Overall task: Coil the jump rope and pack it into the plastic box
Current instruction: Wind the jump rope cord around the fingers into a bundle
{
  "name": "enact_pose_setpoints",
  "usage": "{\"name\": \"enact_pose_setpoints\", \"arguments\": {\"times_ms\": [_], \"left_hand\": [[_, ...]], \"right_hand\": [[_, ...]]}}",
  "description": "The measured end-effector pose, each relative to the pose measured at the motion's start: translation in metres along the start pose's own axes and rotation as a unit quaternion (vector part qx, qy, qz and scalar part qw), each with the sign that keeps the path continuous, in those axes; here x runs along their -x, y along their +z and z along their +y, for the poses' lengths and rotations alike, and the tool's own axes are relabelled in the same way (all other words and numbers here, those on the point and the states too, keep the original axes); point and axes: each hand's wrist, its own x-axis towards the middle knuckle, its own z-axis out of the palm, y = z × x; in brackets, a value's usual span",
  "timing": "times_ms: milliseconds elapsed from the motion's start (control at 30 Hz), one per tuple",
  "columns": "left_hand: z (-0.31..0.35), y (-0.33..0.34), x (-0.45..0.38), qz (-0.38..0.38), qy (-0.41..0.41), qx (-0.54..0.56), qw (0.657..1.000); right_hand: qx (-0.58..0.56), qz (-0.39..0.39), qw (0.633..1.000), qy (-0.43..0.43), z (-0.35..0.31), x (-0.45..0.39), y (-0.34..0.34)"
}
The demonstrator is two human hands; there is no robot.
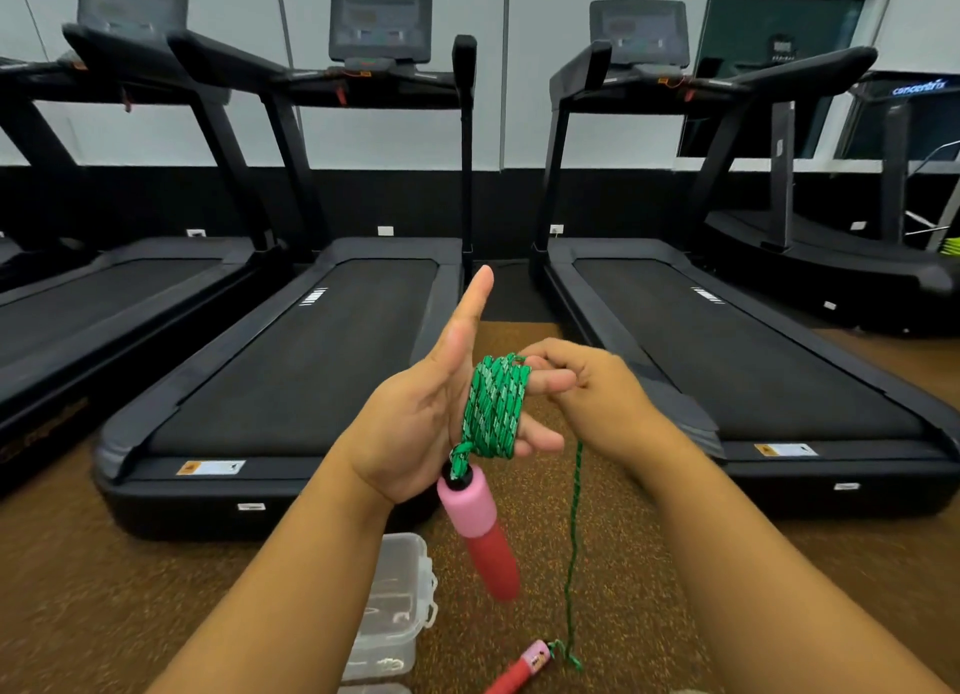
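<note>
Seen from the head camera, the left hand (415, 423) is spread flat, thumb up, acting as a spool for the green jump rope (496, 407) wound around its fingers. The right hand (592, 397) pinches the strand at the coil's top to lay another turn. One pink handle (480, 532) hangs lengthwise downward, the other handle (522, 667) lies on the near floor beside the plastic box (395, 605).

Green jump rope (496, 407) flecked with paler green and white in a braided pattern. Near handle (480, 532) pink at the top, red below (black cap where the rope enters). Second handle (519, 670) on the floor, likewise pink and red. Clear, colourless plastic box (397, 605). Brown floor (104, 589) speckled with yellowish flecks. Black treadmills (291, 376) with orange-and-white warning labels and grey screens. White wall (395, 137) above, black band below.
</note>
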Motion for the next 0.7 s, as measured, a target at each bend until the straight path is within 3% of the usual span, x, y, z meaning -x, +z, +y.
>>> {"name": "enact_pose_setpoints", "arguments": {"times_ms": [100, 267, 533, 700], "left_hand": [[0.005, 0.000, -0.004, 0.006, 0.022, 0.006, 1.000], [0.010, -0.003, -0.007, 0.039, 0.056, -0.025, 0.997], [0.010, -0.011, -0.007, 0.091, 0.069, -0.074, 0.991], [0.007, -0.016, -0.007, 0.115, 0.069, -0.084, 0.987]], "right_hand": [[-0.028, -0.011, 0.999, 0.032, 0.006, 0.008, 0.015], [0.005, -0.027, 1.000, 0.006, 0.004, 0.021, 0.035], [0.172, -0.043, 0.979, -0.098, 0.001, 0.035, 0.052], [0.252, -0.044, 0.960, -0.115, -0.012, 0.041, 0.045]]}}
